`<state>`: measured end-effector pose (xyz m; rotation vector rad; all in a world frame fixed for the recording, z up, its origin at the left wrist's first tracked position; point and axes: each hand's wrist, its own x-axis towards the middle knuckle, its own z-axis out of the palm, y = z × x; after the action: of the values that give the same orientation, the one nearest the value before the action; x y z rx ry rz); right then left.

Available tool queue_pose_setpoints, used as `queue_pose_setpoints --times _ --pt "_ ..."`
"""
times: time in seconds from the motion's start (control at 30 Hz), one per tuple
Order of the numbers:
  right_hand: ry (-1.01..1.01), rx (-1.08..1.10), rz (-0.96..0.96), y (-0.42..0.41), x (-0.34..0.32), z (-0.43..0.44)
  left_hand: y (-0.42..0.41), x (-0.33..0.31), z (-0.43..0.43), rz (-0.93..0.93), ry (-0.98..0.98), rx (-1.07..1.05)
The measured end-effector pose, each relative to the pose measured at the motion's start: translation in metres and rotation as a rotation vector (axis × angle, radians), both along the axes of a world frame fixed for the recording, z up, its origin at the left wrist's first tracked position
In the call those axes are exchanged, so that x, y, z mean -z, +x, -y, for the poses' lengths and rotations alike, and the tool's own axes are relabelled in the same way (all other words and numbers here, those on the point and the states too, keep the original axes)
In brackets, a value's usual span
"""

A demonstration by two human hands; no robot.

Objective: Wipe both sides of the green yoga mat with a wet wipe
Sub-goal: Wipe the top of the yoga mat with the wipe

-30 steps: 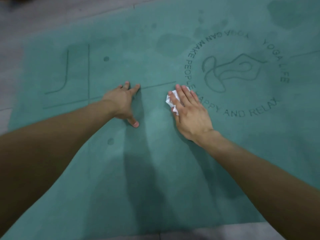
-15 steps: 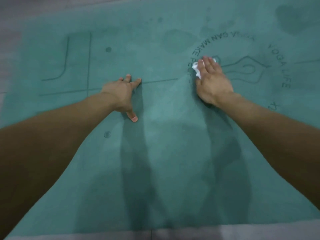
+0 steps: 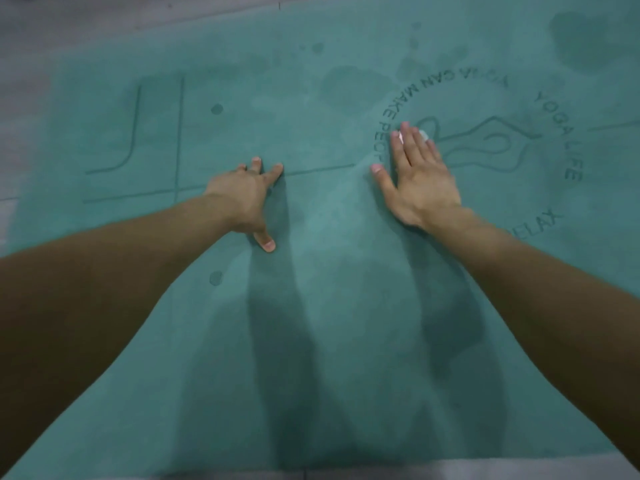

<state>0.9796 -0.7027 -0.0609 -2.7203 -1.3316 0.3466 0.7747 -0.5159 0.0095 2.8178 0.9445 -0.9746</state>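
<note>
both arms stretched out – left hand [image 3: 246, 197] mid-frame, fingers splayed; right hand [image 3: 420, 174] flat, fingers straight, center-right.

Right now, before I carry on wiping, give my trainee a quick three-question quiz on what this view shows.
1. True or false: the left hand presses the wet wipe.
2. The right hand lies on: A the left edge of the printed circle; B bare floor; C the mat's near edge.
3. Fill in: both hands rest on the green ___.
Key: 1 false, the wet wipe shows under the right hand's fingers. 2 A. 3 yoga mat.
</note>
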Motion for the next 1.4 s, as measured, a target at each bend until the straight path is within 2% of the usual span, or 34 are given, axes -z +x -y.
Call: queue_pose_setpoints --times 0.07,0.17,0.23,0.27,0.37,0.43,0.5,0.6,0.63,0.67,0.73,0.8,0.87,0.93,1.03,1.1,1.13,1.2,1.27,1.3,1.33,1.4 --pt "0.031 -0.053 -0.029 -0.024 -0.002 -0.002 0.001 0.0 -0.001 0.012 0.008 0.01" --pt "0.124 -0.589 -0.089 -0.118 0.005 0.003 -0.005 0.003 -0.003 0.024 0.008 0.0" --pt "0.114 -0.761 -0.054 -0.125 0.006 0.001 -0.007 0.004 -0.004 0.033 0.007 0.0" --pt "0.118 -0.692 -0.037 -0.107 0.007 -0.006 -0.006 0.005 -0.005 0.034 0.006 0.001" --pt "0.039 -0.186 0.017 -0.021 -0.002 -0.026 -0.004 0.002 -0.004 0.04 0.009 -0.002" --pt "0.012 -0.039 0.023 0.004 -0.005 -0.029 -0.004 0.001 -0.004 0.05 0.011 0.002" --pt "0.072 -0.18 -0.036 -0.036 -0.002 -0.033 -0.006 0.001 -0.004 0.056 0.018 0.004" --pt "0.112 -0.666 -0.065 -0.126 0.013 -0.021 -0.01 0.003 -0.005 0.057 0.019 0.001" --pt "0.107 -0.724 -0.028 -0.129 0.013 -0.019 -0.01 0.003 -0.005 0.055 0.02 0.001" --pt "0.118 -0.685 -0.013 -0.114 0.009 -0.02 -0.01 0.004 -0.005 0.051 0.023 0.002" --pt "0.088 -0.373 -0.01 -0.054 0.002 -0.018 -0.009 0.004 -0.005 0.053 0.028 0.009" --pt "-0.028 -0.053 0.058 0.01 -0.005 -0.003 -0.008 0.003 -0.005 0.062 0.031 0.014" --pt "-0.032 0.075 0.047 0.024 -0.009 0.012 -0.008 0.003 -0.005 0.069 0.026 0.018" --pt "0.045 -0.056 0.002 -0.033 -0.005 0.013 -0.009 0.003 -0.005 0.07 0.018 0.011" --pt "0.109 -0.586 -0.085 -0.156 0.004 0.028 -0.01 0.005 -0.007 0.073 0.016 0.001" --pt "0.107 -0.723 -0.069 -0.168 0.005 0.036 -0.01 0.007 -0.007 0.07 0.013 0.002" --pt "0.127 -0.666 -0.07 -0.145 0.005 0.035 -0.009 0.007 -0.007 0.072 0.01 -0.001" --pt "0.113 -0.355 -0.038 -0.073 0.0 0.033 -0.011 0.006 -0.006 0.079 0.006 -0.014" --pt "-0.004 -0.006 0.016 0.007 -0.005 0.044 -0.014 0.007 -0.007 0.083 0.007 -0.035" --pt "-0.046 0.093 0.035 0.035 -0.009 0.05 -0.015 0.007 -0.007 0.085 0.001 -0.046" --pt "-0.056 0.142 0.03 0.046 -0.01 0.054 -0.015 0.008 -0.008 0.09 -0.009 -0.053" --pt "0.007 0.093 -0.006 0.014 -0.008 0.052 -0.015 0.012 -0.009 0.11 -0.026 -0.071"
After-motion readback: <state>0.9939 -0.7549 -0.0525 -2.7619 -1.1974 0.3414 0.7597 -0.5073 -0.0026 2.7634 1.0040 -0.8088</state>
